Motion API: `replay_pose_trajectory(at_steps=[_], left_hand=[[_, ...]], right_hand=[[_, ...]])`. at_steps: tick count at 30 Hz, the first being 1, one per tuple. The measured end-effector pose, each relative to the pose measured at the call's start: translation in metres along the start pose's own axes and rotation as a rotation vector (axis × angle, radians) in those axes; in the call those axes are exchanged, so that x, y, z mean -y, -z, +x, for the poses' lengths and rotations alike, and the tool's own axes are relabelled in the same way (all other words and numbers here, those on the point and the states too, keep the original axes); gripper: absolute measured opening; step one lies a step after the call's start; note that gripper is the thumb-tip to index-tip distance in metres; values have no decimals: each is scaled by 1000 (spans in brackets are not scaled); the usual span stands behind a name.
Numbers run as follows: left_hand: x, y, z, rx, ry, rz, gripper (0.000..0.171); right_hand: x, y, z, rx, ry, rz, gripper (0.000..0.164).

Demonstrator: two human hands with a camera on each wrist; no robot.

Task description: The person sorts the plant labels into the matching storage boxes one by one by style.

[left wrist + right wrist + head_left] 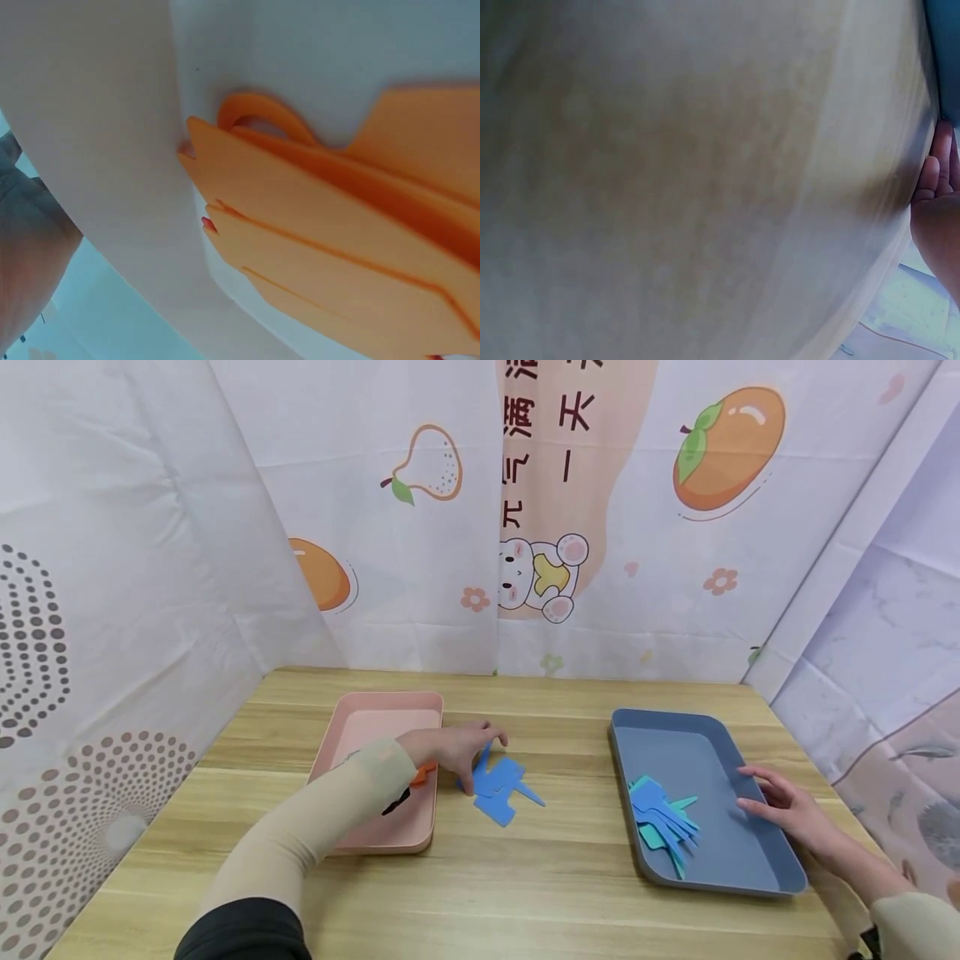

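Note:
My left hand reaches over the right wall of the pink tray to a loose group of flat blue plant labels with pointed stems. Its thumb and fingers are spread apart, bent down around the upper left of the group. Orange flat labels lie in the pink tray, partly hidden by my forearm in the head view. At the right, my right hand holds the right rim of the blue-grey tray, two digits reaching over it. Blue and green labels lie heaped along that tray's left side.
Both trays stand on a wood-grain table, with the loose blue labels between them. A printed curtain hangs behind the table's far edge, and more cloth hangs at both sides. A small black item shows in the pink tray beside my forearm.

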State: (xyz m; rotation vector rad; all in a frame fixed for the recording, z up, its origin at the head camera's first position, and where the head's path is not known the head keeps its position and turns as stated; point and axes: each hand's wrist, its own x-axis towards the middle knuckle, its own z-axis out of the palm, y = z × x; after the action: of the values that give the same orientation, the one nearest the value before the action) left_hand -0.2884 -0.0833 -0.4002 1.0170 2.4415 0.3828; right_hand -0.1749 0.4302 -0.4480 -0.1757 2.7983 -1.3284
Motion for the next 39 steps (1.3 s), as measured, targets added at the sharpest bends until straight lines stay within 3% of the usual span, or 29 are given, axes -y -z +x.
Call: replay_pose_trajectory(at_steps=[5, 14, 20, 26, 30, 33, 39], left_hand=[[0, -2, 2, -46, -1, -95, 89], [2, -5, 7, -43, -20, -244, 101], [4, -6, 7, -43, -50, -267, 91], [5, -3, 7, -47, -126, -385, 84], [3, 1, 7, -45, -140, -449, 84], [-2, 5, 7, -57, -130, -455, 74], [-13, 14, 13, -89, -140, -437, 39]], right_hand=[[1, 0, 0, 1, -6, -15, 50], [1, 0, -1, 6, -7, -15, 50], [1, 0, 0, 7, -9, -18, 51], [0, -1, 0, 0, 2, -13, 50], [0, -1, -1, 5, 8, -5, 50], [0, 0, -1, 13, 0, 2, 50], [0, 0, -1, 23, -20, 0, 51]])
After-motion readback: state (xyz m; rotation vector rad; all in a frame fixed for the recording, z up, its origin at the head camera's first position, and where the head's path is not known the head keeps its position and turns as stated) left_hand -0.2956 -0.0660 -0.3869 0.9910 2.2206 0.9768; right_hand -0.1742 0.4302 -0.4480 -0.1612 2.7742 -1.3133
